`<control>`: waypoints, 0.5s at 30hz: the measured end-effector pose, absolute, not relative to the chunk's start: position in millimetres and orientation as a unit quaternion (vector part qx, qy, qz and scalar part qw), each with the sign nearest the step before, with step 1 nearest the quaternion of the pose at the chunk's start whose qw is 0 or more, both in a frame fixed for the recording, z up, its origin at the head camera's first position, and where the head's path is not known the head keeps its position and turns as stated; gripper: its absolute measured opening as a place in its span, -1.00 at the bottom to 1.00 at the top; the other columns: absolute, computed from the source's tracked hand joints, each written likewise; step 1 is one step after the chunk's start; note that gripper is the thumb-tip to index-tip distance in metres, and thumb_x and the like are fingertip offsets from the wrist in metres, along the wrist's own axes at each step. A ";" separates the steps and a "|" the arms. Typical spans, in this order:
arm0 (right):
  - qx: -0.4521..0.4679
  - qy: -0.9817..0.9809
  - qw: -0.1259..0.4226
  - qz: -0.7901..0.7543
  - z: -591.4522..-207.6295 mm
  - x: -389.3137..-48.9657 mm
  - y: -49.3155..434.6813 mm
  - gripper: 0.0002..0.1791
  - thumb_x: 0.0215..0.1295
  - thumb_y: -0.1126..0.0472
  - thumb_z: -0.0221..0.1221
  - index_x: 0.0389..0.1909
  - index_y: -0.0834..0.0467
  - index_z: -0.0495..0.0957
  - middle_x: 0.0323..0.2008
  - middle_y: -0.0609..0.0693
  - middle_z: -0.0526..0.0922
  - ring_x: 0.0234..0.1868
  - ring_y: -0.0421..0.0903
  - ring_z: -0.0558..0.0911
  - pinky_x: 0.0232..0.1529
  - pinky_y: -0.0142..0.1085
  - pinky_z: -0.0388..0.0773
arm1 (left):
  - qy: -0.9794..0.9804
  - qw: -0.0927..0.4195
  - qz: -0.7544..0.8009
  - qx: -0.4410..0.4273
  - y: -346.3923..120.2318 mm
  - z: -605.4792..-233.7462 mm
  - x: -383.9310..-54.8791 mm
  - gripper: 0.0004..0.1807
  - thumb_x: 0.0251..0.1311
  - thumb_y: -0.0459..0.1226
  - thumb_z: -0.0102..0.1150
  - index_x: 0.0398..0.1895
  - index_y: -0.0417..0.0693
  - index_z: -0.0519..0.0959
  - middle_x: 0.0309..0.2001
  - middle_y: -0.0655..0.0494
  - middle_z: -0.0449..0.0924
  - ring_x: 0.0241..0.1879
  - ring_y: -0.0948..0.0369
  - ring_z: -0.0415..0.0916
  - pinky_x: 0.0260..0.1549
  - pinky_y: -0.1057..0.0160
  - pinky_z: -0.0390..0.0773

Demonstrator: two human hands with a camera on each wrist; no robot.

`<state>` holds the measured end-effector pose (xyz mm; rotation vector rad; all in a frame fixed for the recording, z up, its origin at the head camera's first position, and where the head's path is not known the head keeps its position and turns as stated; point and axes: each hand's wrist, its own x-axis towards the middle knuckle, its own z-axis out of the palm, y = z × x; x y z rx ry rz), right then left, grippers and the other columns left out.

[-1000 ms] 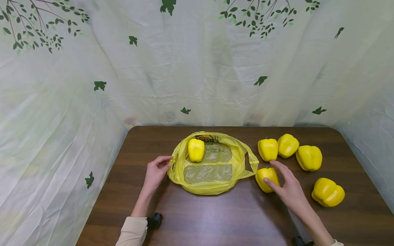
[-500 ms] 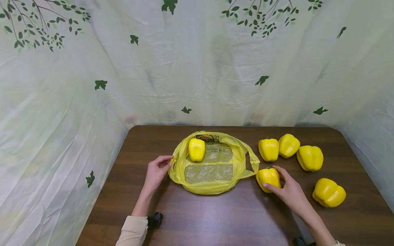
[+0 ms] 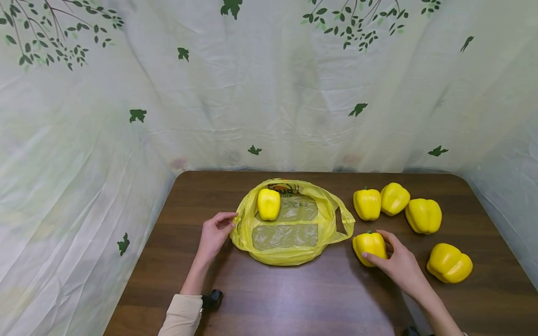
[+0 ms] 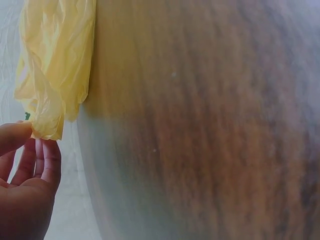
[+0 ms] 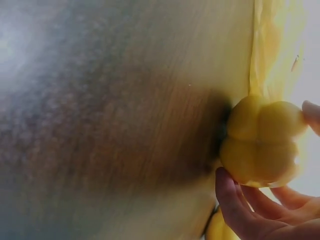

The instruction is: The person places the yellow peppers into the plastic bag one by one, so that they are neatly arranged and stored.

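Note:
A yellow plastic bag stands with its mouth spread wide on the table, one yellow bell pepper inside at its left. My left hand pinches the bag's left edge between thumb and fingers; the left wrist view shows the thin plastic at the fingertips. To the right of the bag, my right hand grips another yellow bell pepper between thumb and fingers. In the right wrist view that pepper shows its lobed underside, with fingers on opposite sides.
Several more yellow bell peppers are on the right of the brown table: a back pepper, two beside it, and a nearer pepper right of my right hand. A pale leaf-print cloth hangs behind the table.
My right hand has closed its fingers around the near pepper and drawn it slightly right and toward me, away from the bag's handle. My left hand stays at the bag's edge.

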<state>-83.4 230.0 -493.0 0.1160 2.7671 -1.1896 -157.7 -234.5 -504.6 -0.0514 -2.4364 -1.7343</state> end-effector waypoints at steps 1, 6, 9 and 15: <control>0.039 0.917 0.063 -0.393 -492.9 -83.0 230.2 0.00 0.11 -0.31 0.30 0.41 0.19 0.20 0.23 0.35 0.43 0.10 0.26 0.53 -0.04 0.10 0.51 | -0.812 0.077 -0.579 -0.016 -234.8 -505.8 -158.0 -0.71 0.16 -0.60 0.13 -0.06 -0.37 0.65 -0.12 -0.28 0.61 -0.20 0.04 0.55 -0.24 0.45 0.51; 0.048 0.917 0.059 -0.392 -490.1 -80.4 231.1 0.01 0.12 -0.33 0.29 0.42 0.20 0.19 0.22 0.35 0.43 0.10 0.27 0.53 -0.04 0.11 0.51 | -0.809 0.078 -0.582 -0.016 -234.8 -507.7 -158.3 -0.72 0.15 -0.60 0.14 -0.07 -0.35 0.66 -0.12 -0.27 0.61 -0.20 0.05 0.55 -0.23 0.45 0.52; 0.051 0.915 0.045 -0.397 -485.9 -78.7 231.6 0.00 0.12 -0.31 0.30 0.41 0.21 0.19 0.22 0.34 0.43 0.09 0.27 0.53 -0.05 0.10 0.52 | -0.809 0.078 -0.583 -0.017 -234.4 -508.3 -158.3 -0.71 0.15 -0.61 0.13 -0.07 -0.37 0.65 -0.12 -0.28 0.62 -0.20 0.06 0.55 -0.24 0.45 0.52; 0.052 0.911 0.011 -0.409 -475.6 -78.2 230.6 -0.04 0.13 -0.26 0.33 0.40 0.20 0.21 0.19 0.32 0.45 0.04 0.25 0.56 -0.14 0.02 0.59 | -0.802 0.081 -0.592 -0.017 -234.1 -509.2 -158.5 -0.70 0.14 -0.61 0.12 -0.05 -0.40 0.64 -0.10 -0.32 0.60 -0.19 0.03 0.54 -0.25 0.46 0.51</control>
